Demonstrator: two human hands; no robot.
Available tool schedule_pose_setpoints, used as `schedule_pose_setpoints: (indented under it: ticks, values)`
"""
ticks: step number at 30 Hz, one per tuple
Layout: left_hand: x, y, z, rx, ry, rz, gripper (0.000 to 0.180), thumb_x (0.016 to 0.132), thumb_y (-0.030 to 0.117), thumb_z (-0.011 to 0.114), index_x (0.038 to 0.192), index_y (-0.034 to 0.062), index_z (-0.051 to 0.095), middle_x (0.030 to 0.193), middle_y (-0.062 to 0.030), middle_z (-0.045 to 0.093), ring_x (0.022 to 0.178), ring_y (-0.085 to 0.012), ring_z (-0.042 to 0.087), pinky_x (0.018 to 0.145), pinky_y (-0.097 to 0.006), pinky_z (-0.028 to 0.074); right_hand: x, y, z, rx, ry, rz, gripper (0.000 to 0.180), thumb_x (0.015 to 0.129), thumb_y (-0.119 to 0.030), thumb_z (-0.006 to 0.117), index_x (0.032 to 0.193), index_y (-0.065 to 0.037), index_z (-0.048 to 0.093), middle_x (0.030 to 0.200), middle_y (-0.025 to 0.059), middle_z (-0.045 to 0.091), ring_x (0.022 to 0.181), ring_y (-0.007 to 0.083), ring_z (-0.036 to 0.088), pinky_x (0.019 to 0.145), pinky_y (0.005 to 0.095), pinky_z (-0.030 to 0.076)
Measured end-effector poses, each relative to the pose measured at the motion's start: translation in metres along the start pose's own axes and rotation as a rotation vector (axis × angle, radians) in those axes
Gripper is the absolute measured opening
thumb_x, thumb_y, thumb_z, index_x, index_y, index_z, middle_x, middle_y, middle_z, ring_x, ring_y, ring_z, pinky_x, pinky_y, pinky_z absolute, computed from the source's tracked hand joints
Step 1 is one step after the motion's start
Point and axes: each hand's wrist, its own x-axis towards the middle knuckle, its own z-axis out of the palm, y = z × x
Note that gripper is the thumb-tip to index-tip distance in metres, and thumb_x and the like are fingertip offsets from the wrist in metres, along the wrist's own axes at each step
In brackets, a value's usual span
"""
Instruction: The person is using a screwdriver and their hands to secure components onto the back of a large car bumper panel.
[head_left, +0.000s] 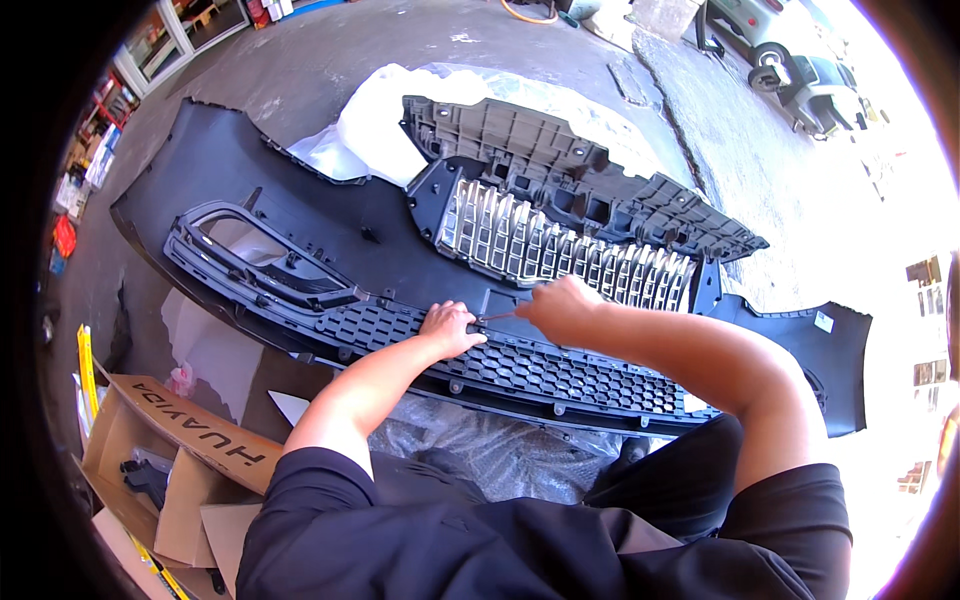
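A black car bumper cover point(365, 240), its inner side facing up, lies in front of me. My left hand point(450, 329) rests on its honeycomb lower grille point(560, 375), thumb and fingers apart. Closed in a fist, my right hand point(562, 308) grips what looks like a screwdriver point(500, 317); the handle is hidden in my palm. Its thin shaft points left, the tip beside my left fingers, where the fastening point is too small to make out. Beyond my right hand sits a silver slatted grille point(520, 235), with a grey plastic panel point(540, 145) along its far edge.
Clear plastic wrap point(375, 130) lies behind the bumper, and bubble wrap point(480, 460) lies under its near edge. An open cardboard box point(190, 450) stands at lower left. Cluttered shelves point(100, 150) line the far left; a scooter point(820, 95) is parked at far right.
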Motion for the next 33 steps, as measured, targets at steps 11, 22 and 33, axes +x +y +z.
schedule_pose_setpoints:
  ticks: [11,22,33]
  values:
    - [0.024,-0.016,0.010,0.024,-0.179,-0.029,0.057,0.077,0.052,0.083,0.111,0.0067,0.075,0.119,-0.0139,0.068,0.124,-0.0328,0.060,0.108,-0.044,0.045,-0.031,0.050,-0.125,0.077,0.218,-0.012,0.022,0.091,-0.028,0.069,0.101,-0.011,0.079,0.091,0.0124,0.076,0.087,0.0302,0.074,0.081,0.0432,0.059]
    - [0.060,-0.030,0.016,-0.227,-0.289,-0.174,0.038,0.093,0.041,0.071,0.111,0.0085,0.079,0.107,-0.0128,0.078,0.104,-0.0261,0.072,0.094,-0.038,0.053,-0.277,0.153,0.125,1.060,0.494,0.890,0.037,0.094,-0.036,0.076,0.119,-0.009,0.077,0.091,0.0072,0.075,0.067,0.0107,0.063,0.063,0.0269,0.054]
    - [0.061,-0.028,0.033,-0.221,-0.174,-0.324,0.018,0.084,0.023,0.082,0.092,0.0078,0.080,0.091,-0.0097,0.079,0.086,-0.0207,0.074,0.081,-0.036,0.057,-0.288,0.131,0.200,1.282,0.393,0.895,0.036,0.093,-0.032,0.078,0.118,-0.005,0.077,0.088,0.0082,0.076,0.063,0.0101,0.064,0.062,0.0267,0.055]
